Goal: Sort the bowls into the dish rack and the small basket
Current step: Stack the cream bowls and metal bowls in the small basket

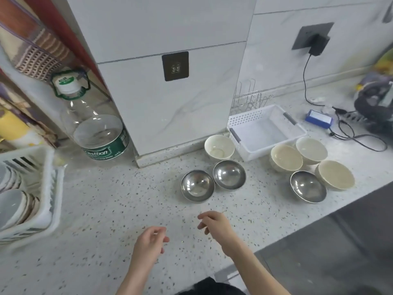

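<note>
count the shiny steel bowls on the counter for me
3. Two round stainless steel bowls touch side by side mid-counter, the left steel bowl and the middle steel bowl; the right steel bowl sits beside the cream ceramic bowls. None looks hidden.

I see seven bowls upright on the counter: three shiny steel bowls [197, 185], two touching in the middle and one [308, 186] further right, and four cream bowls, one [219, 147] against the wall base and three [311, 150] clustered at the right. The small white basket [297, 127] sits between the lone cream bowl and that cluster, with nothing inside it. The wire dish rack [248, 99] stands just behind the basket against the wall, bare of bowls.
</note>
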`<state>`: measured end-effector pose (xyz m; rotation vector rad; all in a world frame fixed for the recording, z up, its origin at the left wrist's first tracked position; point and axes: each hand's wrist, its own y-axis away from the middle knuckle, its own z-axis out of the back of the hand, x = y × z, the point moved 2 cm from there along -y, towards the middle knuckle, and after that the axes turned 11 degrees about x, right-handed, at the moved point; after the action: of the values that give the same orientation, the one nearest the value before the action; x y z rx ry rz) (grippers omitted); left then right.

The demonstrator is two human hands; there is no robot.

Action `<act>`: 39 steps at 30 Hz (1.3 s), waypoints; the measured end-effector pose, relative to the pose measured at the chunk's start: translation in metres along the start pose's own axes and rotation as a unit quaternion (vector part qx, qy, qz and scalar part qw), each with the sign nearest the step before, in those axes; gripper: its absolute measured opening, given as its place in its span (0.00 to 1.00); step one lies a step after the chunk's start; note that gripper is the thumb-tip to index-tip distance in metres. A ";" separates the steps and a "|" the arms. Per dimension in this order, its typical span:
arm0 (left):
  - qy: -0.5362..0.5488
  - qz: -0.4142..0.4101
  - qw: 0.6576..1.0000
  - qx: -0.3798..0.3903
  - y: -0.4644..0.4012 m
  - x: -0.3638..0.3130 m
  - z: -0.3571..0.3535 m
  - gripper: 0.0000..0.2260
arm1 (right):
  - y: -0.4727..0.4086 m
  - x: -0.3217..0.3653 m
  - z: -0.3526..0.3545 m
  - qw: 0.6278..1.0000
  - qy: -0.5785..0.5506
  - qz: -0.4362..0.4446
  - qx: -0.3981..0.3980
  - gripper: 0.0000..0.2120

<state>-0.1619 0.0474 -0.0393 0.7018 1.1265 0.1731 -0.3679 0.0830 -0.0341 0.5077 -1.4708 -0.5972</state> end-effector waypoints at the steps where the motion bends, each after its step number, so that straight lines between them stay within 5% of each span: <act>1: -0.011 -0.005 1.000 0.009 0.000 -0.002 -0.002 0.05 | 0.003 -0.003 0.001 1.000 -0.005 -0.001 0.001 0.14; 13: -0.079 -0.046 0.988 0.123 -0.006 -0.049 -0.120 0.05 | 0.019 -0.013 0.104 0.995 -0.049 0.037 -0.076 0.14; 30: 0.038 -0.018 0.997 0.067 -0.044 -0.166 -0.358 0.07 | 0.019 0.015 0.389 0.986 -0.070 0.127 -0.084 0.11; 39: 0.060 -0.021 0.997 0.040 -0.065 -0.180 -0.376 0.06 | -0.009 0.010 0.476 0.958 0.069 0.080 -0.266 0.17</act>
<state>-0.5829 0.0737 -0.0313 0.7463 1.2670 0.1366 -0.8433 0.0897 -0.0107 0.0060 -1.1414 -0.7773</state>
